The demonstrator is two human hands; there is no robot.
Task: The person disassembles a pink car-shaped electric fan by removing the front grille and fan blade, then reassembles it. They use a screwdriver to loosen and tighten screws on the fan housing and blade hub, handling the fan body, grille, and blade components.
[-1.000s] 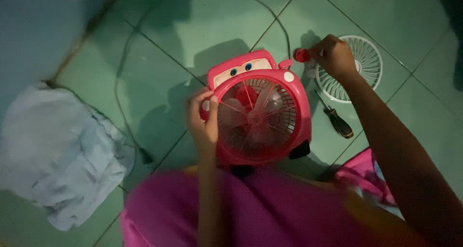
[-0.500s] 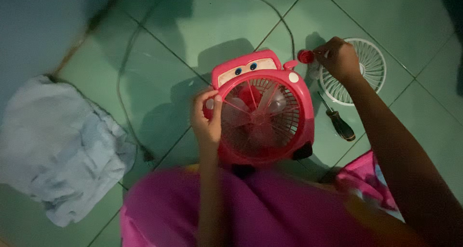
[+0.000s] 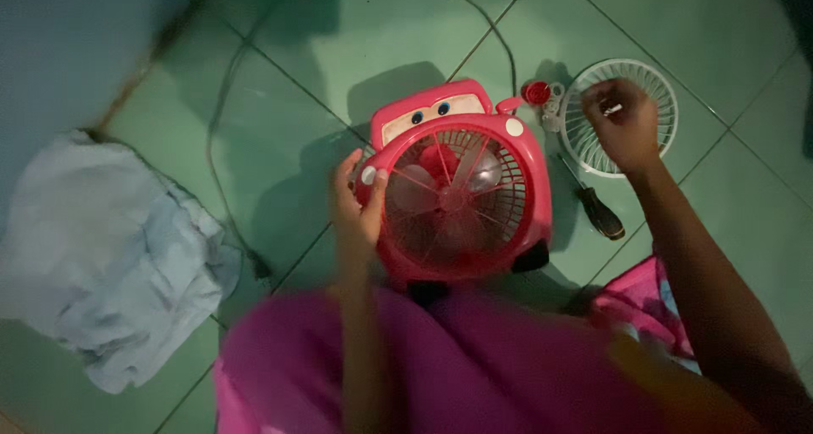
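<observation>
Pink fan [image 3: 461, 188], probably light, rigid plastic, is lying on the green floor [image 3: 339, 53], left hand [image 3: 360, 205] curling around its rim, right hand [image 3: 625, 125] pinching something small over the white grille [image 3: 584, 146].

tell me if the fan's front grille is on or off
Off: the white grille lies on the floor tiles beside the pink fan, under the right hand.

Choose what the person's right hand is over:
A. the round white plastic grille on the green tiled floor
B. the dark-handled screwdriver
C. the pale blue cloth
A: the right hand hovers over the round white plastic grille, away from cloth and screwdriver.
</observation>
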